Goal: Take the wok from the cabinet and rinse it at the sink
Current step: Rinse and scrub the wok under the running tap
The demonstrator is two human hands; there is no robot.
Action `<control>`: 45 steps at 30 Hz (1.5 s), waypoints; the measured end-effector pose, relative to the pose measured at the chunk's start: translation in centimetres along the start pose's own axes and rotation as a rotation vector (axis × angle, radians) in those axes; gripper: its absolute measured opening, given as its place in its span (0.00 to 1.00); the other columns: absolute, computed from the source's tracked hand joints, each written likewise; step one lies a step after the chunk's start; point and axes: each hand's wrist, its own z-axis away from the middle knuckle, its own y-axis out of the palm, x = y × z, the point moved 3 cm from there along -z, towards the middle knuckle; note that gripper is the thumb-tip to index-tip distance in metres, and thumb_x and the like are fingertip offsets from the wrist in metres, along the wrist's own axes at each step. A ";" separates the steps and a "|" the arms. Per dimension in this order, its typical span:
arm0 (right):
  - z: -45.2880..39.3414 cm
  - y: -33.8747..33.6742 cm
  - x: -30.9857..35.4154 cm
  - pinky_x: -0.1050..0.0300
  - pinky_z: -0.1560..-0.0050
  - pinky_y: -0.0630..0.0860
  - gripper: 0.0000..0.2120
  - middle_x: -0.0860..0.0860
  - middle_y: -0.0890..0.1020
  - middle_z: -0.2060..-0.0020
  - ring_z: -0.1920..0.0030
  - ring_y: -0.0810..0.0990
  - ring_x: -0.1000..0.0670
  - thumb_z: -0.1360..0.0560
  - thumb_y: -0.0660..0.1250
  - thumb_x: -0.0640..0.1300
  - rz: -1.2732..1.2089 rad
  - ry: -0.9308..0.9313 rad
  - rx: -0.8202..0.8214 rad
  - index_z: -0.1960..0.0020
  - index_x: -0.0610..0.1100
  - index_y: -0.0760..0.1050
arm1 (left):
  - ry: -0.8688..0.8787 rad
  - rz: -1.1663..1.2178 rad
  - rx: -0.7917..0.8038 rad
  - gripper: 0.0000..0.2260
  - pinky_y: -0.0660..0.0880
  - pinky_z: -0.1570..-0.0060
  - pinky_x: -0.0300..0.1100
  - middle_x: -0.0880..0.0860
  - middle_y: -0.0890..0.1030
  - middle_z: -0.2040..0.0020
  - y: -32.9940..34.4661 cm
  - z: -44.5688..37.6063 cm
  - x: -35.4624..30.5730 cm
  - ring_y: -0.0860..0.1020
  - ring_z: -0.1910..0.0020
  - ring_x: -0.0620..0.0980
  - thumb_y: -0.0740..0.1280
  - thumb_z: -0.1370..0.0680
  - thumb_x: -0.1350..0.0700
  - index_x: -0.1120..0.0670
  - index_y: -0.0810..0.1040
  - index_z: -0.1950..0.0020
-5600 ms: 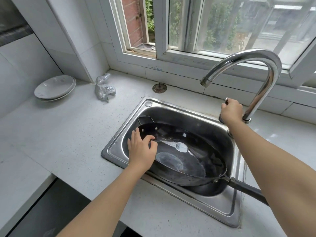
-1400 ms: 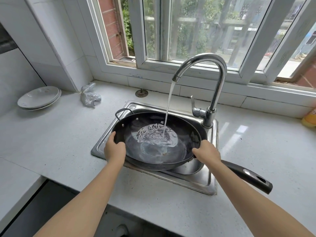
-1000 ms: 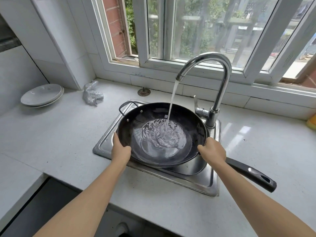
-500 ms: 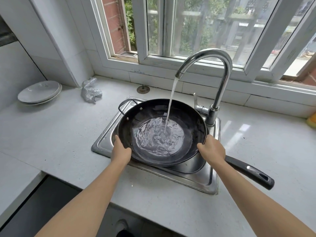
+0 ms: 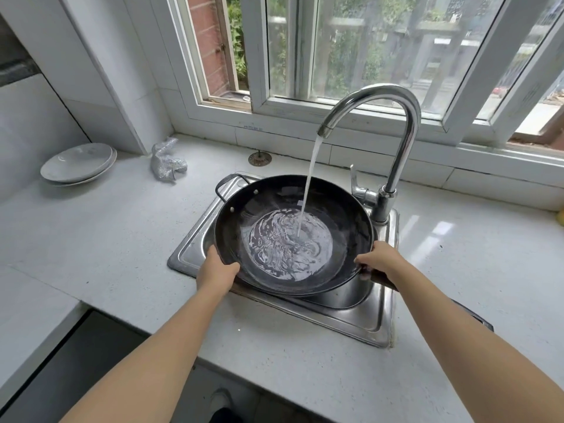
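Observation:
A black wok (image 5: 345, 221) hangs over the steel sink (image 5: 341, 319), and a pool of water swirls in its bottom. My left hand (image 5: 218, 271) grips the near left rim. My right hand (image 5: 380, 261) grips the near right rim, where the long handle starts. Most of that handle is hidden under my right forearm; only its end (image 5: 476, 319) shows. The chrome faucet (image 5: 393, 141) arches over the wok and pours a stream of water into its middle. A small loop handle (image 5: 229, 186) sticks out at the wok's far left.
Two stacked grey plates (image 5: 77, 163) rest on the white counter at the far left. A crumpled silver scrub cloth (image 5: 168, 161) lies behind the sink, with a round drain stopper (image 5: 259, 158) nearby. The window sill (image 5: 335, 117) runs along the back. A yellow object (image 5: 561, 216) peeks in at the right edge.
Earlier my right hand was on the faucet lever and the wok lay dry in the sink. Now water runs, both hands hold the wok up, and the pool inside has grown.

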 end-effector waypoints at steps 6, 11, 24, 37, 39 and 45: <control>-0.7 0.7 -0.8 0.54 0.67 0.71 0.08 0.40 0.74 0.66 0.66 0.76 0.43 0.33 0.66 0.33 -0.031 0.004 -0.112 0.62 0.39 0.67 | 0.022 0.005 -0.039 0.16 0.74 0.46 0.54 0.59 0.78 0.44 0.2 -0.4 -0.1 0.76 0.48 0.60 0.59 0.24 0.60 0.58 0.67 0.35; -1.4 0.7 -0.2 0.53 0.66 0.69 0.04 0.38 0.75 0.67 0.68 0.73 0.44 0.34 0.63 0.35 -0.017 -0.049 -0.164 0.62 0.37 0.69 | -0.020 -0.006 -0.011 0.16 0.74 0.43 0.55 0.60 0.77 0.42 0.7 -1.5 0.5 0.76 0.46 0.61 0.59 0.24 0.62 0.59 0.69 0.36; -1.5 -0.5 2.0 0.55 0.63 0.68 0.07 0.43 0.78 0.59 0.61 0.74 0.42 0.30 0.60 0.37 0.222 -0.128 -0.255 0.53 0.36 0.73 | -0.021 -0.448 0.030 0.28 0.46 0.25 0.54 0.55 0.49 0.21 2.8 -3.6 1.4 0.43 0.23 0.54 0.62 0.21 0.49 0.56 0.58 0.24; -2.4 -0.8 3.6 0.56 0.68 0.63 0.02 0.46 0.75 0.62 0.63 0.72 0.43 0.30 0.58 0.36 0.336 -0.213 -0.282 0.58 0.40 0.68 | 0.253 -0.758 0.010 0.36 0.39 0.26 0.51 0.55 0.41 0.22 3.3 -4.1 1.2 0.37 0.23 0.53 0.60 0.22 0.44 0.55 0.44 0.22; -2.4 -0.8 3.6 0.56 0.68 0.64 0.01 0.46 0.75 0.62 0.63 0.72 0.43 0.29 0.58 0.36 0.340 -0.213 -0.282 0.58 0.40 0.68 | 0.337 -0.828 0.058 0.33 0.38 0.26 0.51 0.54 0.42 0.21 3.3 -4.5 1.0 0.38 0.23 0.52 0.58 0.21 0.44 0.53 0.47 0.22; -2.5 -0.7 5.0 0.55 0.64 0.65 0.02 0.46 0.75 0.62 0.60 0.72 0.42 0.29 0.57 0.36 0.377 -0.243 -0.291 0.57 0.40 0.68 | 0.489 -0.899 0.227 0.27 0.40 0.25 0.50 0.52 0.46 0.21 3.7 -5.9 -0.2 0.41 0.23 0.50 0.55 0.19 0.46 0.51 0.51 0.22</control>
